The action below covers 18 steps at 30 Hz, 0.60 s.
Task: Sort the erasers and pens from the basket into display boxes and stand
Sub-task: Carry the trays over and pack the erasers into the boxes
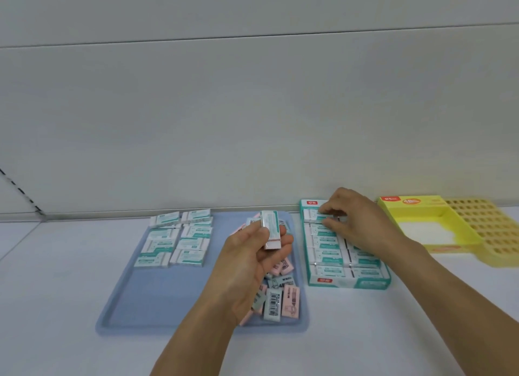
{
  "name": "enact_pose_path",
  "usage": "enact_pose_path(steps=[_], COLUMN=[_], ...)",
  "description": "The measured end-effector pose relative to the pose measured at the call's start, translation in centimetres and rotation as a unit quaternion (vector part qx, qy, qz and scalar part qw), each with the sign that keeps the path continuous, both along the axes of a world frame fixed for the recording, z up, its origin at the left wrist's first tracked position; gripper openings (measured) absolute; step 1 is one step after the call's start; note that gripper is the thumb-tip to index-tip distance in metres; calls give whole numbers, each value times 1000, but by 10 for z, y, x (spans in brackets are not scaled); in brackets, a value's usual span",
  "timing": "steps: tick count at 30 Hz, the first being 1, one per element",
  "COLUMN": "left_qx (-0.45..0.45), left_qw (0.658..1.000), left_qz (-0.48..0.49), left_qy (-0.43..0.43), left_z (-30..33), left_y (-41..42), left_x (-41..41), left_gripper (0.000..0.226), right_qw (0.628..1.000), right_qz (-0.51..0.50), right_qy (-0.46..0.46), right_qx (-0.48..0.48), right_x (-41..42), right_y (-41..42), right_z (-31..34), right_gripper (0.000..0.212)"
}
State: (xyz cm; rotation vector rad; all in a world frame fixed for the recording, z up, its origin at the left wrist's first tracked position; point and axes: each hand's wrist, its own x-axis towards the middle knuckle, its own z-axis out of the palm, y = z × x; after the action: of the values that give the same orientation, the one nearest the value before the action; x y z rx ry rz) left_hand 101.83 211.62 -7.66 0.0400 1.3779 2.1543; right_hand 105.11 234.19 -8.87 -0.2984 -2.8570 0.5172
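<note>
My left hand (247, 260) holds a white-and-teal eraser (270, 229) upright above the blue tray (157, 300). My right hand (354, 221) reaches into the far left corner of the green display box (348, 283), fingertips pinched on an eraser (316, 215) there. The box holds rows of white-and-teal erasers. Several more white-and-teal erasers (179, 238) lie in two columns on the tray's far left. Pink and pale blue erasers (280, 297) are piled on the tray's right side, partly hidden by my left hand.
A yellow display box (460, 229) stands to the right of the green box. Beside it is a yellow stand (488, 229) with a grid of holes. All rest on a white shelf against a grey back wall.
</note>
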Motion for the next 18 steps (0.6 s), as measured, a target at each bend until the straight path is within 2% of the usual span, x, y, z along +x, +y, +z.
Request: enact_pose_path(steps=[3,5,6,8,10,12,15,18], left_qx=[-4,5,11,7,-34,-94,-190,-215], left_qw=[1000,1000,999,998,988,964,901,851], left_qz=[-9,-18,-26,-40,-41,-20,2,-14], left_qy=[10,10,15,55,144,246,389,478], left_z=[1,3,5,7,9,10,9,3], left_y=[2,3,4,6,9,13,16,21], left_x=[1,2,3,7,12,15,19,24], left_gripper=[24,24,23,20,23,34,51,63], right_qw=[1000,999,997,976,950,926,879,864], right_qz=[-22,-25,-18,13,57,75,52,6], right_qy=[-9,28,69,130,108,62,44,59], right_qx=[14,17,-24,-176,-289,-365,-472,-500], right_x=[3,7,11,19,28,36,49,60], right_y=[-4,-7,-12,-28,-42,-46,-43,-46], right_z=[1,3,8,22,36,43,44,38], right_gripper=[18,22,22,18,14,14,15,6])
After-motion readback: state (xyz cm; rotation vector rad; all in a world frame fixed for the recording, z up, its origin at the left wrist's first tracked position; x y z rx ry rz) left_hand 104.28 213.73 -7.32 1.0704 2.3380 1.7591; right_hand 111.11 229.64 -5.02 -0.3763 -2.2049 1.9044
